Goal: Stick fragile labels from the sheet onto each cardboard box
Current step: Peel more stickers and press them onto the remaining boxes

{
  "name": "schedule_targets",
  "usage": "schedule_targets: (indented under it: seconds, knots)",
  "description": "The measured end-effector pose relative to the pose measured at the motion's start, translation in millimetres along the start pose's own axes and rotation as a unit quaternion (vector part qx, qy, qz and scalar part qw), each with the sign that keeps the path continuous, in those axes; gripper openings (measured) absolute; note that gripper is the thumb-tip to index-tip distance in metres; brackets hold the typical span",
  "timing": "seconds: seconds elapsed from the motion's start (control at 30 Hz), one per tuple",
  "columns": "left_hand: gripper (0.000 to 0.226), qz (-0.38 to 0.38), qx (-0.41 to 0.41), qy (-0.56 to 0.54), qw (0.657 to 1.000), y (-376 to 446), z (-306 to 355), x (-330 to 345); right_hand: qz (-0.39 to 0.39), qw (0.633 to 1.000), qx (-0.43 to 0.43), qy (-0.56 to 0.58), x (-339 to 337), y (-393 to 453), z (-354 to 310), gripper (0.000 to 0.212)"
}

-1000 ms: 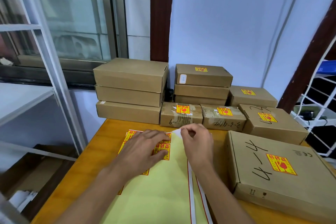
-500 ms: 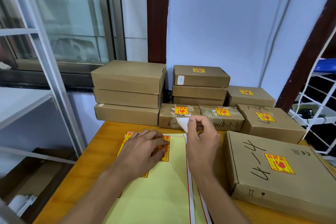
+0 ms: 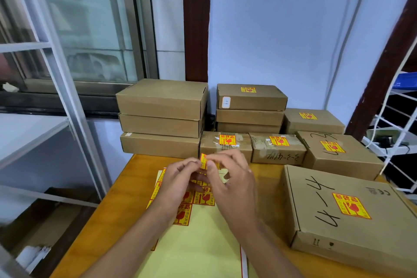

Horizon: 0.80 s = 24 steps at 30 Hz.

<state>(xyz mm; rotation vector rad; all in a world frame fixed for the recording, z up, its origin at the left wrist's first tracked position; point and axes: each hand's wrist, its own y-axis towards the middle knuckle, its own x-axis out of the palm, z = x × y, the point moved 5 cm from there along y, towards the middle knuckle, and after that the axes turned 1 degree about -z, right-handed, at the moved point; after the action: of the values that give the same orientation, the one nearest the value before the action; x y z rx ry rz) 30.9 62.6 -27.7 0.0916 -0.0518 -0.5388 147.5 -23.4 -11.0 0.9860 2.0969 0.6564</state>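
a small fragile label (image 3: 203,161) stands on edge, pinched between the fingers of the left hand (image 3: 180,181) and right hand (image 3: 228,178) above the label sheet (image 3: 203,244). the unlabelled box stack (image 3: 161,117) lies ahead and left, probably nearer the left hand.

The hands hide part of the label sheet (image 3: 203,244), whose near end the frame's bottom edge crops.

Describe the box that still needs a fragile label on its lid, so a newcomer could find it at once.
Start at the window; below it, at the wooden table's far left, stands a stack of three cardboard boxes. Take the top box: unlike the neighbouring stack's top box, its lid is bare.
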Motion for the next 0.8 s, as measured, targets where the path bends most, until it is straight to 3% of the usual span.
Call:
schedule_targets:
  seconds: [0.13, 0.2, 0.4, 0.53, 0.8]
  knots:
    - [0.029, -0.016, 0.020, 0.034, 0.999, 0.4, 0.1, -0.8, -0.008, 0.983, 0.164, 0.087, 1.3, 0.6, 19.4, 0.027]
    - [0.029, -0.020, 0.045, 0.051, 0.997, 0.4, 3.4, -0.1, -0.021, 0.964, 0.220, 0.151, 3.9, 1.8, 28.5, 0.016]
    - [0.021, -0.063, 0.150, 0.162, 0.973, -5.8, 20.2, 4.5, -0.051, 0.954, 0.203, 0.215, -9.2, -0.3, 16.9, 0.025]
    - [0.020, -0.116, 0.162, 0.223, 0.954, -9.8, 46.6, 15.8, -0.091, 0.952, 0.210, 0.204, -40.9, 1.3, 0.0, 0.026]
    - [0.023, -0.215, 0.209, 0.224, 0.927, -39.8, 96.1, 106.7, -0.027, 0.965, 0.202, 0.166, -158.9, -4.9, -4.9, 0.025]
